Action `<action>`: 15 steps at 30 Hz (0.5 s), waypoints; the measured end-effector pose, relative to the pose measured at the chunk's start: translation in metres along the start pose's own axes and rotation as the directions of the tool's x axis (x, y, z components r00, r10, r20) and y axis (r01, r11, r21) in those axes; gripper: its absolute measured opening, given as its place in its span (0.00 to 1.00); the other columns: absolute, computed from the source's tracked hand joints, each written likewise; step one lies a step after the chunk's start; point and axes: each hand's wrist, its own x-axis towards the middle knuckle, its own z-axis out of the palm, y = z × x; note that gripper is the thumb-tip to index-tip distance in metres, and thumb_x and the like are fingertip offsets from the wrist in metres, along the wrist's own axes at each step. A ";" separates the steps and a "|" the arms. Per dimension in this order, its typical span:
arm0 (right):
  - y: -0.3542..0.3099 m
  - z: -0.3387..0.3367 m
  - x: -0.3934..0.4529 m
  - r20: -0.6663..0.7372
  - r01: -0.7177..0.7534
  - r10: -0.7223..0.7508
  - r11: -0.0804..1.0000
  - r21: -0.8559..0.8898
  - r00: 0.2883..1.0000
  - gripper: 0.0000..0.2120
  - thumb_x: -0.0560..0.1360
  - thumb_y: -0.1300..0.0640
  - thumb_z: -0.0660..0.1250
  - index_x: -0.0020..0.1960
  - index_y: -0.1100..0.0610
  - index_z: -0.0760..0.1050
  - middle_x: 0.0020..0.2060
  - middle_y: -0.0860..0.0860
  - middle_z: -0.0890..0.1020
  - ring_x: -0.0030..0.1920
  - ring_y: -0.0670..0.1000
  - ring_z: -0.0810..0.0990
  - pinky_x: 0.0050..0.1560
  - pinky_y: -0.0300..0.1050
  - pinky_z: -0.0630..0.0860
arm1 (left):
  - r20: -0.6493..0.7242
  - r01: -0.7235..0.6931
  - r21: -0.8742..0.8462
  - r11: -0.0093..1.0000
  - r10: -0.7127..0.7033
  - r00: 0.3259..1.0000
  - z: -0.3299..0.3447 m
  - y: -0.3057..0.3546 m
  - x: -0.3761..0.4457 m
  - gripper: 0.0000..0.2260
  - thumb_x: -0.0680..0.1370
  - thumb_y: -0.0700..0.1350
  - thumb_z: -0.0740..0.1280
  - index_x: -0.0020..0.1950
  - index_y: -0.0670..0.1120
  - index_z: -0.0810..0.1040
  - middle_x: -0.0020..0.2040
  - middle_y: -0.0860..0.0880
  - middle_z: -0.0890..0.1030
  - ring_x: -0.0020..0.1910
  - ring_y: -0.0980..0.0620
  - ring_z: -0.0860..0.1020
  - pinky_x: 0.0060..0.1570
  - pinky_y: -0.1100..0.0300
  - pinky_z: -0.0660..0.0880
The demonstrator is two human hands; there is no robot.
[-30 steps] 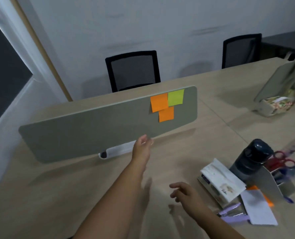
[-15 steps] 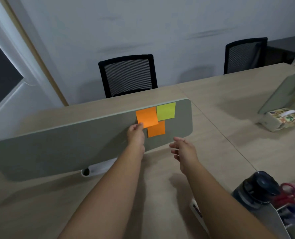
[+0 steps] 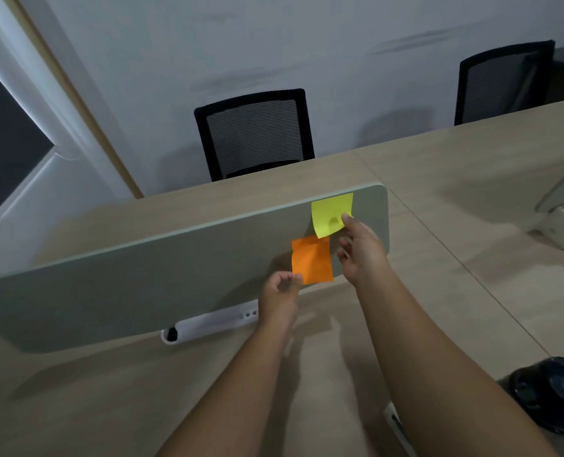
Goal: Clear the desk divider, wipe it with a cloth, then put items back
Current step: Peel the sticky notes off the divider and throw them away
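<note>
Desk divider (image 3: 142,291) bears blank orange note (image 3: 312,260), yellow note (image 3: 330,214).

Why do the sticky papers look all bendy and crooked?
Both hands are peeling them off the divider. The left hand pinches the crumpled orange note; the right hand lifts the curling yellow note.

Both bare forearms reach forward and up from the bottom edge, side by side. The left hand (image 3: 279,293) is lower, its fingers curled and its thumb and forefinger pinched together at the bottom corner of an orange paper sticky note (image 3: 312,260). The right hand (image 3: 361,250) is higher, its fingertips pinching the lower right edge of a yellow paper sticky note (image 3: 330,214).
</note>
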 end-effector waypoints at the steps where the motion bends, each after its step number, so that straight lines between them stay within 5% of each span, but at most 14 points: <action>1: -0.002 -0.001 0.000 0.010 0.007 -0.007 0.999 0.034 1.000 0.13 0.72 0.56 0.72 0.54 0.53 0.74 0.37 0.48 0.77 0.32 0.45 0.70 0.34 0.39 0.66 | 0.008 0.005 0.018 1.000 -0.005 1.000 0.003 0.001 0.003 0.05 0.76 0.47 0.69 0.42 0.50 0.77 0.41 0.51 0.79 0.41 0.53 0.75 0.41 0.60 0.70; 3: -0.008 -0.003 -0.001 0.036 0.003 -0.006 0.997 0.080 0.999 0.19 0.71 0.59 0.73 0.60 0.52 0.73 0.39 0.49 0.79 0.34 0.46 0.73 0.36 0.39 0.69 | 0.012 0.030 0.034 0.999 -0.031 0.999 0.008 0.002 0.007 0.04 0.76 0.49 0.69 0.43 0.50 0.78 0.43 0.51 0.80 0.42 0.53 0.75 0.42 0.59 0.70; 7: -0.018 -0.009 -0.004 0.072 0.003 -0.001 1.000 -0.027 0.997 0.05 0.72 0.59 0.72 0.47 0.54 0.79 0.37 0.48 0.80 0.34 0.45 0.73 0.36 0.37 0.67 | 0.012 0.070 -0.069 0.995 -0.070 0.997 0.021 0.003 0.013 0.05 0.77 0.48 0.69 0.47 0.47 0.79 0.43 0.51 0.79 0.41 0.54 0.74 0.39 0.61 0.70; 11: -0.011 -0.021 -0.013 0.048 -0.009 0.012 0.998 -0.057 0.999 0.03 0.73 0.60 0.70 0.42 0.54 0.77 0.30 0.46 0.80 0.32 0.44 0.72 0.36 0.39 0.63 | -0.021 0.033 -0.128 0.991 -0.036 0.999 0.027 0.006 0.018 0.05 0.77 0.46 0.69 0.41 0.50 0.77 0.42 0.51 0.79 0.42 0.53 0.75 0.40 0.62 0.70; 15: 0.010 -0.050 -0.030 0.006 -0.067 0.067 0.998 0.015 0.998 0.03 0.75 0.58 0.68 0.42 0.52 0.76 0.35 0.47 0.76 0.33 0.44 0.70 0.37 0.39 0.62 | -0.063 0.004 -0.102 0.995 -0.011 0.998 0.035 0.012 0.019 0.04 0.77 0.45 0.69 0.46 0.46 0.79 0.43 0.49 0.80 0.42 0.53 0.76 0.41 0.61 0.70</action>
